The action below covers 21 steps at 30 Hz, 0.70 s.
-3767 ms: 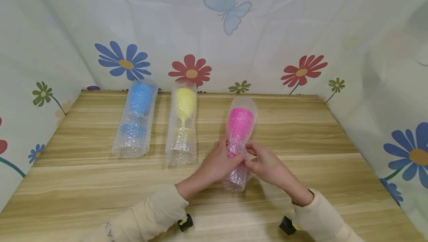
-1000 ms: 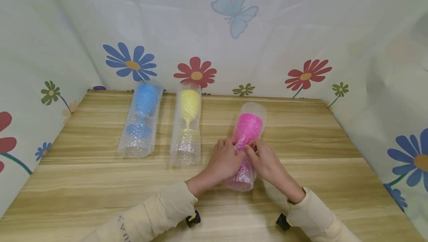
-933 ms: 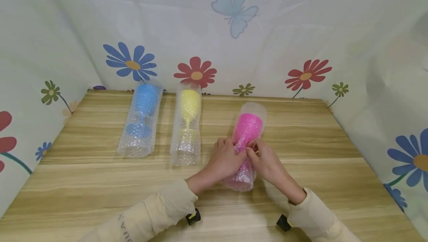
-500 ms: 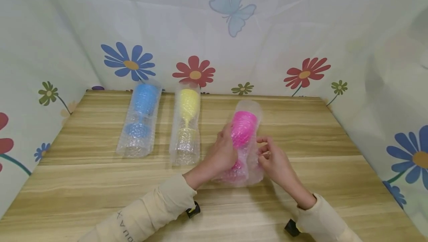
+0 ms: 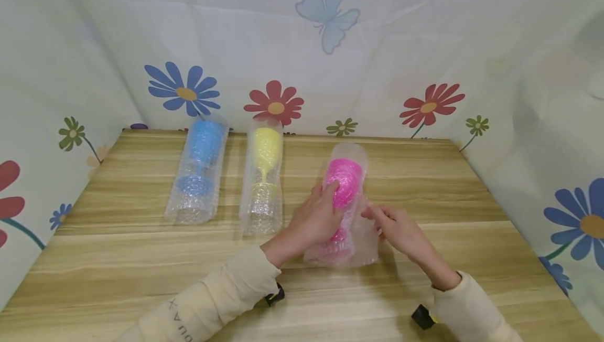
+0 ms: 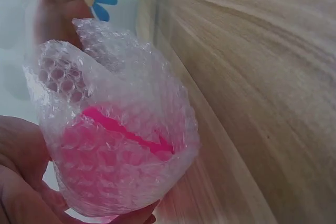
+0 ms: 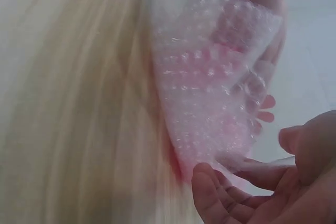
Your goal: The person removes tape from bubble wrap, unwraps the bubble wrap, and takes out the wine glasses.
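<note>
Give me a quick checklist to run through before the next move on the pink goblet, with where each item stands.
1. Left hand holding the pink goblet: ok, it grips the goblet through the wrap.
2. Right hand pinching the edge firmly: cannot tell; its fingers are at the edge, but their hold is unclear.
3. Bubble wrap closed around the pink goblet: not ok, a flap spreads loose on the right.
4. Blue goblet and yellow goblet out of the way: ok, both lie wrapped, apart from the hands.
5. Pink goblet free of damage: cannot tell, the bubbles blur it.
</note>
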Each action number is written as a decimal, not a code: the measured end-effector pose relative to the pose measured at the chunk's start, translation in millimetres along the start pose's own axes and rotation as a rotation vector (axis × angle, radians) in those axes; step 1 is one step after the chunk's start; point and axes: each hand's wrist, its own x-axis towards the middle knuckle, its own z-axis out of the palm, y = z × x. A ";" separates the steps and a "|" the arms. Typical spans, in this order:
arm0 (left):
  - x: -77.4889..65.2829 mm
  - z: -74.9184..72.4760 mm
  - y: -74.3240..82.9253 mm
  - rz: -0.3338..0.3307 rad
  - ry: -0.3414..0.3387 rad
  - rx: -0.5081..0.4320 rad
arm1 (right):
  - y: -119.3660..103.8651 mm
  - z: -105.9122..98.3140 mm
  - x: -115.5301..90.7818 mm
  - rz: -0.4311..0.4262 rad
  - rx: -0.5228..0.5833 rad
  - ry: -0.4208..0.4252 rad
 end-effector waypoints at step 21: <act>25.1 6.5 1.1 0.017 0.156 -0.079 | 12.7 -24.3 49.1 0.198 0.180 -0.191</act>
